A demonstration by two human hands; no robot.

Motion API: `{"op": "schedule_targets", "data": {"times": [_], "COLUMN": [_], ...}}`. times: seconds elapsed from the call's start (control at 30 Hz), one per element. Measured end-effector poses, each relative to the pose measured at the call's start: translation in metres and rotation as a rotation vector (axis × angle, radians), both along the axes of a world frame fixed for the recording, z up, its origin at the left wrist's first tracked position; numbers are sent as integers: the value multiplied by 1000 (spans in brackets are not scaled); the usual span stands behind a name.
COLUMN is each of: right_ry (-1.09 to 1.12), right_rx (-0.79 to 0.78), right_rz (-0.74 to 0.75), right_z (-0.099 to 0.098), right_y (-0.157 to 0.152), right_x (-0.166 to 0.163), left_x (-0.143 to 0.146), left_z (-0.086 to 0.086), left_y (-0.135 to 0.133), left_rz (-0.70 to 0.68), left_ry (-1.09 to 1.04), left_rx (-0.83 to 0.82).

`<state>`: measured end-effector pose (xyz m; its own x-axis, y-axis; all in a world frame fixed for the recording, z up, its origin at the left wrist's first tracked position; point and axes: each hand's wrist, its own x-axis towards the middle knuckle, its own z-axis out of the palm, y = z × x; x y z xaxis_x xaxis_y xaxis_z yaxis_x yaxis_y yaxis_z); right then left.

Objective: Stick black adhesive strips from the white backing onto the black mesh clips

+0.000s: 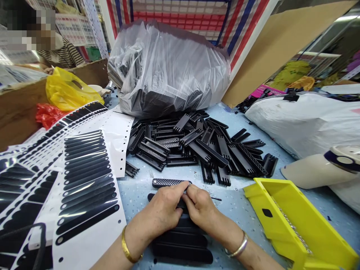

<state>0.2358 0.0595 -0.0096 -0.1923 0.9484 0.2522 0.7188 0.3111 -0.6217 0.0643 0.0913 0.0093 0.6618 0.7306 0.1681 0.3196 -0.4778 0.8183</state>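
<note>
Left hand (165, 206) and right hand (201, 206) closed together, black strip (182, 204) apparently pinched between fingertips at near middle of desk (135, 202). Strip best kept level, pressed evenly by thumbs. Patterned strip (168, 182) just beyond; plain strips (182, 253) nearer; yellow bin (277, 225) right.

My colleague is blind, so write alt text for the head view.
A person's left hand and right hand, close together above flat black pieces on a blue table; a heap of black parts beyond, white sheets left, a yellow bin right.
</note>
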Motion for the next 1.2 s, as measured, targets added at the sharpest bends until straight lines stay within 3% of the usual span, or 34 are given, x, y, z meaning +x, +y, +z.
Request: {"op": "schedule_targets", "data": {"times": [0.3, 0.43, 0.57, 0.67, 0.83, 1.2], "right_ry": [20, -105, -125, -130, -172, -172], "right_rx": [-127, -117, -149, -135, -115, -150], "right_rz": [-32, -41, -39, -55, -47, -42], "right_z": [25, 26, 17, 9, 6, 31], "right_y": [-3, -5, -2, 1, 6, 11], "right_x": [8, -1, -9, -11, -13, -15], "left_x": [-10, -39, -68, -75, -67, -55], "left_z": [20, 34, 29, 12, -8, -5], "left_y": [5, 5, 2, 0, 4, 13], "left_rz": [20, 227, 379, 396, 422, 409], "left_ry": [-67, -65, 122, 246, 112, 73], "left_rx": [51, 259, 426, 347, 94, -114]}}
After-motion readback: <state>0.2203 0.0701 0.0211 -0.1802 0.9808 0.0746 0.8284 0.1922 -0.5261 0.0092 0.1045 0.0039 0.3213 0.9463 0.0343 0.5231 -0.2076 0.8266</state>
